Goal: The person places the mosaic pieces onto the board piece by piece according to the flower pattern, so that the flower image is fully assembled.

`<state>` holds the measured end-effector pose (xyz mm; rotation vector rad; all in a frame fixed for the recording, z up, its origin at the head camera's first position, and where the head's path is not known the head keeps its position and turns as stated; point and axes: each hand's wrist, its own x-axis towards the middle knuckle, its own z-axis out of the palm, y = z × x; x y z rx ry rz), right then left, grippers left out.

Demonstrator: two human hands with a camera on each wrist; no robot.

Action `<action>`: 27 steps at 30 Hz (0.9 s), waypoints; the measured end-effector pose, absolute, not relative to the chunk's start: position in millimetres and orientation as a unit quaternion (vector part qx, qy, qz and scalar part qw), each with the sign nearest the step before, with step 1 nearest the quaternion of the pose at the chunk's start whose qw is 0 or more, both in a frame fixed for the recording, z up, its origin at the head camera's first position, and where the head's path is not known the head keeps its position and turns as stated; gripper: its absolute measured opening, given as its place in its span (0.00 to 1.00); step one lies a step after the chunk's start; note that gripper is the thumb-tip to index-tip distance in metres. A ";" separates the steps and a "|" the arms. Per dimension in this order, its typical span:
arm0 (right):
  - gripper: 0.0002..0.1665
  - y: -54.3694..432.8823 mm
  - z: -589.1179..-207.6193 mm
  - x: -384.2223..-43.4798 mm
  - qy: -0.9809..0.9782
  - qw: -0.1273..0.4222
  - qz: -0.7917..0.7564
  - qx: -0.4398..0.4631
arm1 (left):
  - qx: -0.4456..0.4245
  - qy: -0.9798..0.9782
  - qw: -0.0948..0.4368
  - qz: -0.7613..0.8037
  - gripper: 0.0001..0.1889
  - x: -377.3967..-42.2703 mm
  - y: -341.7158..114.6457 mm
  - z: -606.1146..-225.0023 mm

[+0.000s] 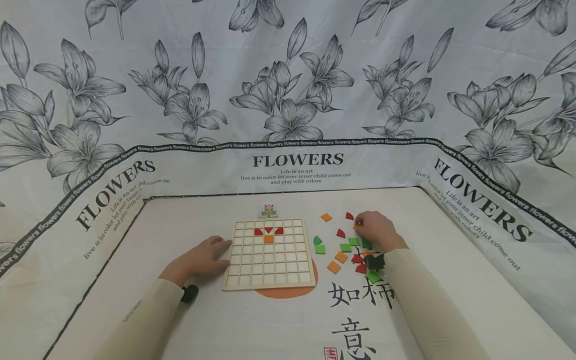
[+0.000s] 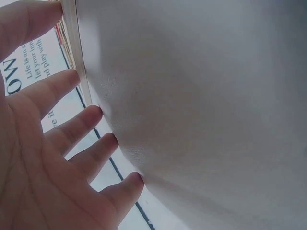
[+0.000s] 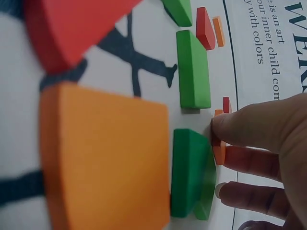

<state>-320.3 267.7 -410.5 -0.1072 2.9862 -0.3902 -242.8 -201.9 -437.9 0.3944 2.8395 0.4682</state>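
Observation:
A light wooden grid board (image 1: 274, 266) lies on the table in the head view. Near its top sit three red pieces (image 1: 279, 231) with curved or slanted edges and, below the middle one, an orange square tile (image 1: 268, 239). My left hand (image 1: 200, 258) rests at the board's left edge, fingers spread and fairly straight; thumb and forefinger meet the rim in the left wrist view. To the right of the board, my right hand (image 1: 379, 230) pinches an orange tile (image 3: 219, 154) between thumb and forefinger, over the loose pieces. The thumb partly hides that tile.
Loose red, orange and green tiles (image 1: 345, 248) lie scattered right of the board, some under my right wrist. Behind the board is a small card (image 1: 268, 210) with a coloured pattern. A flower-printed curtain (image 1: 297, 167) borders the table at the back and sides.

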 end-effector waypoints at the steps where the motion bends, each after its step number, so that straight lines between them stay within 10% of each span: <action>1: 0.21 267.6 -410.9 -320.1 0.989 0.062 -0.130 -0.035 | 0.135 0.971 0.118 0.161 0.34 -242.7 -201.9 -437.8; 27: 0.24 205.0 -396.7 -322.3 0.978 0.043 -0.171 -0.109 | 0.138 0.970 0.115 0.161 0.34 -241.7 -201.3 -436.2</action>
